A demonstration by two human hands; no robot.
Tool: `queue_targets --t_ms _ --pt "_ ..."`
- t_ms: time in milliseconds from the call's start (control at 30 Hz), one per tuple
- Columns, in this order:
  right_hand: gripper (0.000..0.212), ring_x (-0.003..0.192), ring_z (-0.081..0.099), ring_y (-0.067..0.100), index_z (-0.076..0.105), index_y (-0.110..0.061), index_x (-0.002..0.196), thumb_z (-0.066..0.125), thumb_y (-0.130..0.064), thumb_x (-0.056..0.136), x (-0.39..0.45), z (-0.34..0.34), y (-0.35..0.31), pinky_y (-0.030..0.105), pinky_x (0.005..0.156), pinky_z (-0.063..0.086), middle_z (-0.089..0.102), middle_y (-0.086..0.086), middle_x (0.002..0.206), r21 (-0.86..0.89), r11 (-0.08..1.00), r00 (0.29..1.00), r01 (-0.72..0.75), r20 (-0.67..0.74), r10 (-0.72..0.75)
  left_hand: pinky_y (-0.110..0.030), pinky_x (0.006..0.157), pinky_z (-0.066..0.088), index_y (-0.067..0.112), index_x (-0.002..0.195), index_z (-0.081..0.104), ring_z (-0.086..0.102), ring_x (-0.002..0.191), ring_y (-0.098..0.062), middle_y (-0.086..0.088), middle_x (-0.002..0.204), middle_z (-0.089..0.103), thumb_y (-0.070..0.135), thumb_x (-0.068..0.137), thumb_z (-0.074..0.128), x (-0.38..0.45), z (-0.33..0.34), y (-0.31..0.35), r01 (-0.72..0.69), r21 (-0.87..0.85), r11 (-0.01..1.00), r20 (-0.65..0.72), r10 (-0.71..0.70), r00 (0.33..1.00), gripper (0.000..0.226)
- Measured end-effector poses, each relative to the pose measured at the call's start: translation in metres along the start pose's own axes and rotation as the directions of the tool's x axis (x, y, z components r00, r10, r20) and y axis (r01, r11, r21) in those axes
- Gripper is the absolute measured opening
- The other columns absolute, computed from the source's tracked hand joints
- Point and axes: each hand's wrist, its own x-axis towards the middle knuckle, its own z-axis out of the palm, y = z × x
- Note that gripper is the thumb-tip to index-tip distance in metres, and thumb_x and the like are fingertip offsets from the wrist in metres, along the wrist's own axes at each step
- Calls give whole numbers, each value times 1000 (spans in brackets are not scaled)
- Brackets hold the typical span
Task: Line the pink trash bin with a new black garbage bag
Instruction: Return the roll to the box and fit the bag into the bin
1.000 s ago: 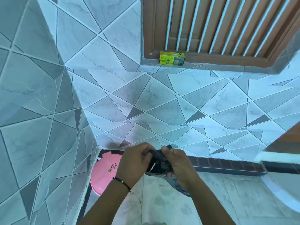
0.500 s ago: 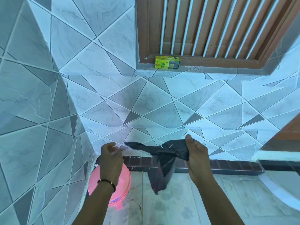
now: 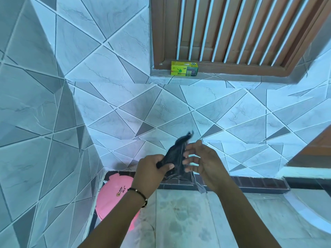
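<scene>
A black garbage bag [image 3: 174,154], still bunched and partly folded, hangs between my two hands in front of the tiled wall. My left hand [image 3: 151,172] grips its lower left end with the fingers closed. My right hand [image 3: 202,161] touches the bag's right side with the fingers spread, and a thin strip of the bag trails down below it. The pink trash bin [image 3: 114,192] stands on the floor in the corner, below and left of my hands; my left forearm covers part of it. Its lid is on.
A yellow-green box of bin bags [image 3: 184,68] lies on the window ledge [image 3: 232,77] under a brown louvred window. Tiled walls meet in a corner on the left. A dark brick-pattern skirting [image 3: 259,183] runs along the pale floor.
My hands, spread apart with the bag stretched between them half a second ago, have come back together. The bag is bunched again and its top end sticks upward.
</scene>
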Motion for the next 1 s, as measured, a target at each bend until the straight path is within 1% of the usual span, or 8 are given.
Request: queue_targets --t_ms 133,300,367,433,500,633,800,1000 --pt "13 62 61 18 61 -11 97 57 -22 91 -9 4 10 30 54 52 62 5 84 -219 971 990 -93 85 114 -11 42 27 23 38 48 38 37 -5 10 35 43 26 67 80 2 2 3 39 -33 999 22 -39 999 43" --pt "6 55 56 15 65 -10 80 68 -15 83 -9 11 15 25 49 50 61 7 77 -291 955 998 -60 -12 59 -28 57 39 5 75 61 46 58 -16 -5 60 54 22 89 54 0 8 1 -91 11 996 165 88 982 23" --pt "5 53 56 14 64 -5 79 65 -5 83 -8 8 14 25 51 52 58 11 74 -272 962 999 -36 -45 24 -35 61 44 3 78 61 45 60 -14 -16 64 57 26 89 50 1 10 -3 -49 -62 997 190 60 980 28" --pt "5 52 56 14 64 -2 79 64 -1 83 -8 7 13 24 53 54 57 11 72 -257 966 998 -22 -54 8 -29 58 43 8 76 66 45 56 -12 -10 60 58 26 86 57 2 8 -5 -27 -98 995 134 41 990 22" --pt "5 55 58 15 64 -1 79 64 -3 84 -10 8 14 25 54 55 59 11 72 -229 973 998 -17 -66 2 -23 55 38 12 68 68 45 52 -10 1 55 57 21 81 67 2 7 -4 18 -169 985 90 -3 996 16" --pt "18 66 62 21 67 -2 87 69 -19 82 -14 13 14 30 57 58 64 12 76 -172 985 999 -31 -32 26 -12 48 34 24 42 50 38 43 -3 12 40 46 12 66 80 -1 7 1 27 -241 970 45 -17 999 41" --pt "12 62 60 17 67 -3 79 70 -15 81 -13 17 17 34 59 59 62 10 71 -270 963 1000 -21 -5 21 -13 45 28 23 48 36 31 45 -7 9 46 37 18 60 84 -6 13 3 -23 -77 997 -21 22 1000 49" --pt "16 61 61 20 60 -1 75 60 -9 89 -11 10 22 29 55 57 61 15 73 -216 976 994 -19 -109 -4 -24 53 33 14 56 45 35 52 -13 -1 52 43 26 77 73 -9 5 -9 76 -288 955 46 -66 997 36"
